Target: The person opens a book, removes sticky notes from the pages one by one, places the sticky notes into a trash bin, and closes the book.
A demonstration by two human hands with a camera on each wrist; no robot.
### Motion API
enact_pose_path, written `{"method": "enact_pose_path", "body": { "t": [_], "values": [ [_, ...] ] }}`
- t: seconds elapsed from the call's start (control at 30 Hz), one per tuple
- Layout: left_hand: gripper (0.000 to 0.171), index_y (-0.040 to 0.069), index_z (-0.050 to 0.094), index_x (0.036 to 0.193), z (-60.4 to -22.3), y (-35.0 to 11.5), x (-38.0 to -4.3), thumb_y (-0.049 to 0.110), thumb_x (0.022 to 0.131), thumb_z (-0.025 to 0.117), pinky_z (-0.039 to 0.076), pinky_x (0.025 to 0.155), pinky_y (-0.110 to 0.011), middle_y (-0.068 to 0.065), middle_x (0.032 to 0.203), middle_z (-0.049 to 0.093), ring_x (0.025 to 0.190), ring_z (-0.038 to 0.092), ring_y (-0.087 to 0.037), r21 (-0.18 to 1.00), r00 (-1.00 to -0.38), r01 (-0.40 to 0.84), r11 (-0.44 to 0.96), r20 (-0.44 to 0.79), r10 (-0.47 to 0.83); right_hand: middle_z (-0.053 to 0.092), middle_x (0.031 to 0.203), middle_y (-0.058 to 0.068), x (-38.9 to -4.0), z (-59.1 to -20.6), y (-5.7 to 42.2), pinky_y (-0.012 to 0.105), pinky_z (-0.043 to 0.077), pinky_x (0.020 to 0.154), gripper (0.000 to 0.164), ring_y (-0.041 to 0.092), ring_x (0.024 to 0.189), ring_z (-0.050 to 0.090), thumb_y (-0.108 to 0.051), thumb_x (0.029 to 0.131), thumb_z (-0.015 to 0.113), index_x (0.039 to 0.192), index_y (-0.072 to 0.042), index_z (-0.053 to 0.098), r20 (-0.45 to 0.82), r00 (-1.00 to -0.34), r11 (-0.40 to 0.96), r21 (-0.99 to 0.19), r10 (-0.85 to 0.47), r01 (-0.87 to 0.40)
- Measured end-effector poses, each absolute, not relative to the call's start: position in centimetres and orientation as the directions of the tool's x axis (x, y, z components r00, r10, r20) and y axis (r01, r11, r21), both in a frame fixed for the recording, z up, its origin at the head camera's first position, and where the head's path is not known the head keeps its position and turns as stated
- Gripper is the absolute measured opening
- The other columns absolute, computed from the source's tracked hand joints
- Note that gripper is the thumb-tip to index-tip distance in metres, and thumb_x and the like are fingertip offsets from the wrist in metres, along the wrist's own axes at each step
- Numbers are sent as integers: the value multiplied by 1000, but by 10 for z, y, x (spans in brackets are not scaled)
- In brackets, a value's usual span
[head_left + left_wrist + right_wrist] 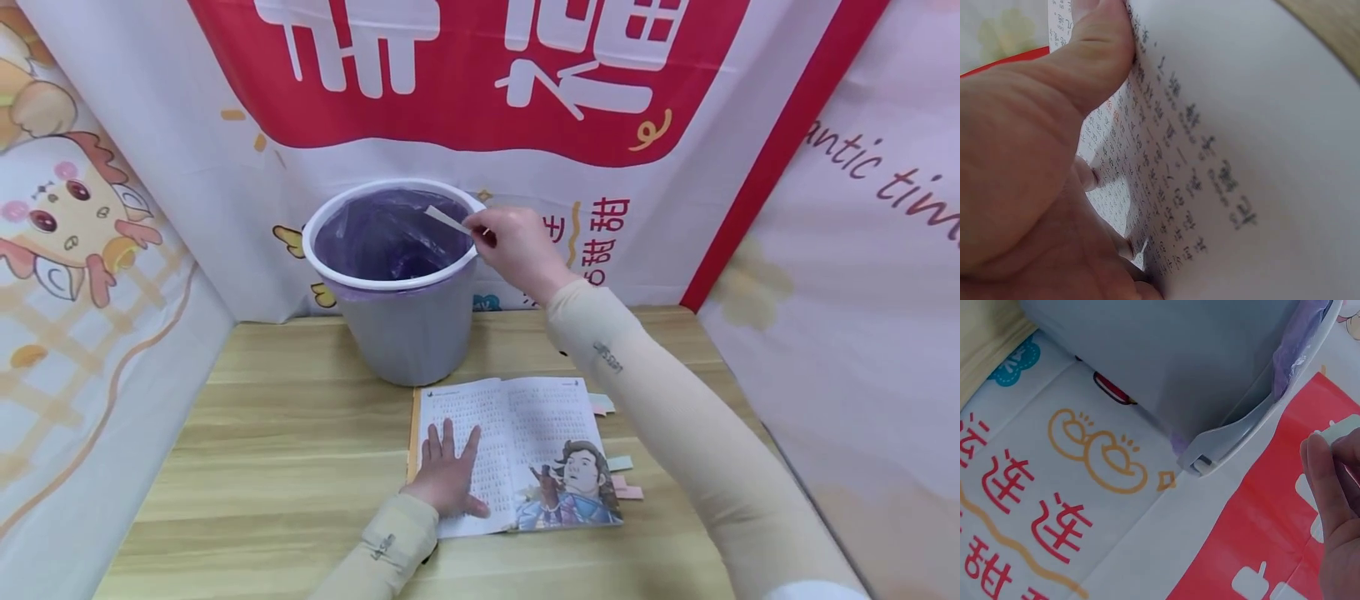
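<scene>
An open book (543, 417) lies on the wooden table, with printed text and a drawn figure on its right page. My left hand (447, 475) rests on the left page with its fingers spread. In the left wrist view the thumb and palm lie against the printed page (1210, 125). Over the right rim of a grey trash bin (408, 325), my right hand (517, 246) pinches a thin pale paper strip (447, 219). The strip extends over the bin's mouth. Part of it (1342, 429) shows at the fingertips in the right wrist view.
A purple bag lines the bin under a white rim (352, 282). Green and pink sticky tabs (621, 463) stick out of the book's right edge. Printed cloth (585, 158) hangs behind the table (277, 433) and at both sides.
</scene>
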State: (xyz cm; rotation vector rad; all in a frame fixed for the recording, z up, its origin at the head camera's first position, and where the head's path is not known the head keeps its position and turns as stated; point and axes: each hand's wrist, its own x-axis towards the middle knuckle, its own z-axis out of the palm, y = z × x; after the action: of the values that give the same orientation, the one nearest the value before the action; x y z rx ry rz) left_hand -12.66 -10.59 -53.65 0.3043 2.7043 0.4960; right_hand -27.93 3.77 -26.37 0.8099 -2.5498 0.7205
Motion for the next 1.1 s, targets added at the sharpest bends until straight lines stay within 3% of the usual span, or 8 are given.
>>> {"method": "enact_pose_path", "body": {
  "t": [0.4, 0.77, 0.93, 1.1],
  "values": [
    [130, 20, 13, 160, -547, -103, -124, 61, 55, 79, 6, 118, -60, -33, 160, -6, 145, -7, -56, 353, -910, 149, 924, -317, 268, 74, 112, 3, -296, -259, 7, 24, 53, 90, 29, 17, 100, 68, -18, 93, 59, 116, -12, 75, 379, -810, 766, -305, -448, -566],
    [130, 21, 12, 160, -547, -102, -124, 59, 56, 80, 3, 119, -58, -31, 160, -8, 145, -10, -54, 360, -900, 127, 924, -351, 260, 74, 113, 2, -306, -270, 1, 31, 51, 91, 32, 16, 100, 70, -21, 94, 56, 120, -13, 73, 392, -796, 779, -250, -461, -575],
    [131, 21, 11, 160, -546, -103, -125, 61, 55, 78, 4, 119, -59, -31, 160, -9, 145, -10, -55, 356, -903, 139, 924, -337, 265, 73, 117, 5, -304, -267, 7, 30, 49, 96, 33, 19, 104, 68, -19, 94, 54, 120, -10, 72, 393, -799, 755, -305, -455, -580],
    [131, 20, 13, 160, -543, -106, -127, 61, 55, 79, 5, 119, -60, -31, 160, -8, 145, -9, -55, 360, -908, 137, 923, -327, 262, 72, 115, 6, -297, -261, 20, 25, 54, 88, 32, 18, 99, 67, -18, 94, 56, 120, -10, 72, 416, -807, 739, -361, -419, -569]
  ]
}}
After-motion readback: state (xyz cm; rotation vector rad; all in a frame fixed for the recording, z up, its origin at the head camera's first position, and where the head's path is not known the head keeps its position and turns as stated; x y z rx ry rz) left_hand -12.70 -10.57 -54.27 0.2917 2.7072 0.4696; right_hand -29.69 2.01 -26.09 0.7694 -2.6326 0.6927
